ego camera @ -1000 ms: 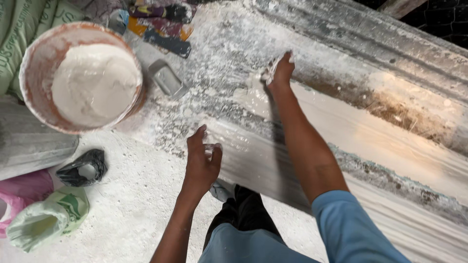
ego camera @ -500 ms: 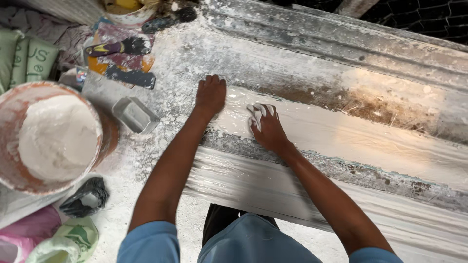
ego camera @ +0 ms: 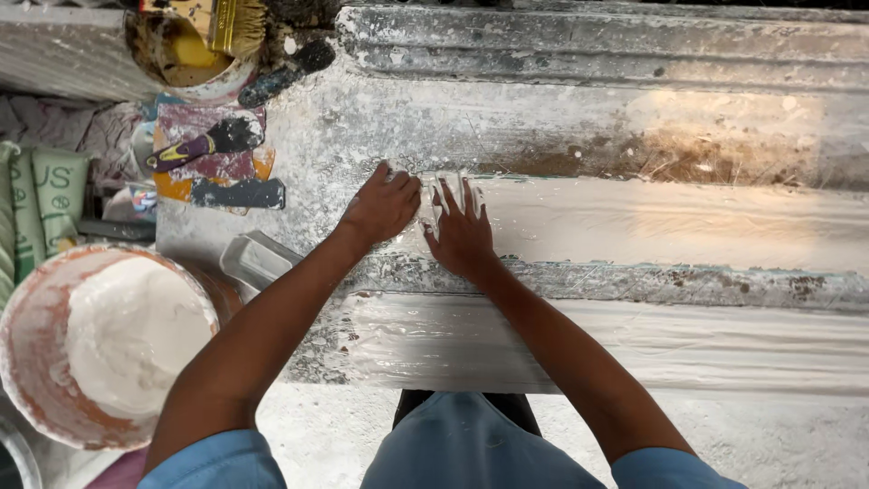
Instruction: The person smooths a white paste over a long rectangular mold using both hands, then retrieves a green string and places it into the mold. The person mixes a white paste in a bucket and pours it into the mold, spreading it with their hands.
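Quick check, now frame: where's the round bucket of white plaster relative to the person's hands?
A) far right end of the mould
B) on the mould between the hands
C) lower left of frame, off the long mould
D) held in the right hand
C: the round bucket of white plaster sits at lower left, beside the long white moulded strip, while the left hand and right hand press side by side on that strip.

Both hands rest side by side on the plaster strip (ego camera: 634,222) near the left end of the bench (ego camera: 588,54), the left hand (ego camera: 382,208) just left of the right hand (ego camera: 462,235). A bucket of plaster (ego camera: 100,349) stands off the bench's left end, with a small tray (ego camera: 256,261) between it and the hands. A brush (ego camera: 237,25) lies in a bowl (ego camera: 181,59) at the far left corner.
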